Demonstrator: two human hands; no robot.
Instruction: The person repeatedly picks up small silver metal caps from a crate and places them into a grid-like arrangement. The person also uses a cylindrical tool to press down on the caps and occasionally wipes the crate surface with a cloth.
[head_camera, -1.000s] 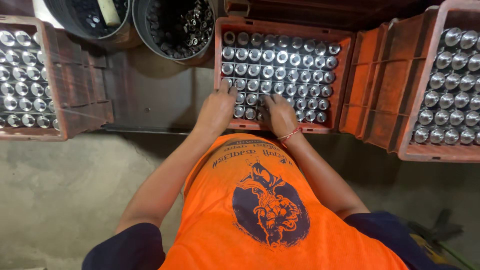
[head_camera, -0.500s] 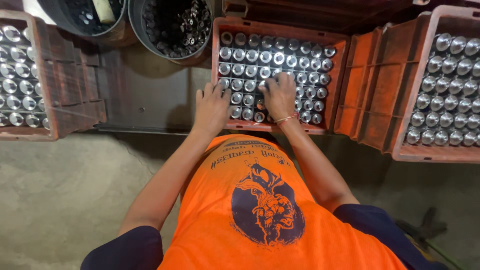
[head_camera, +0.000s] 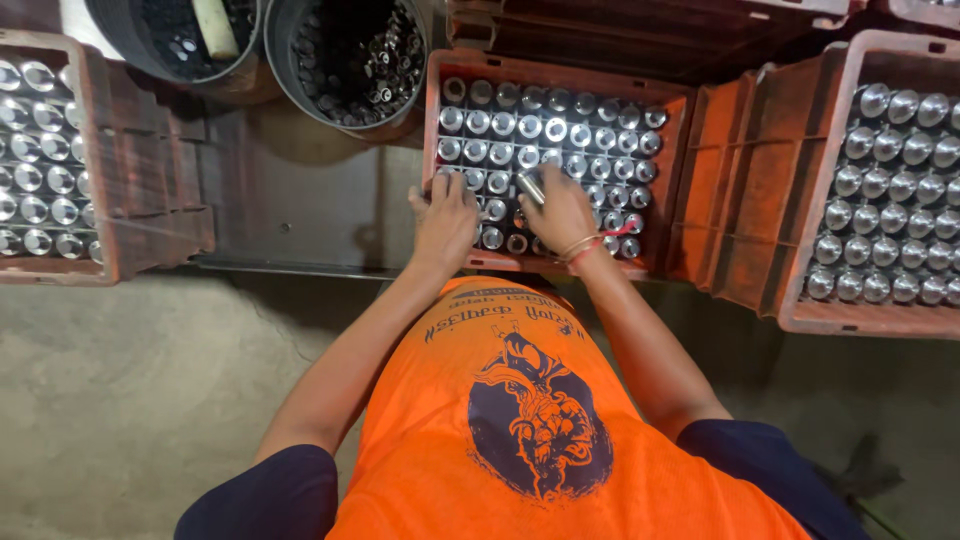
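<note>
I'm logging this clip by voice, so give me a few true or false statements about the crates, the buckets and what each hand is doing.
1. Both hands are over the middle crate. True: the left hand rests at its near left corner and the right hand is over the near rows.
2. The right hand is empty. False: it holds a small shiny metal cylinder.
3. Two dark round buckets stand beyond the crates at upper left. True.
4. The right-hand crate holds nothing. False: it is packed with rows of metal pieces.
5. The person wears a green shirt. False: the shirt is orange with a dark print.
</note>
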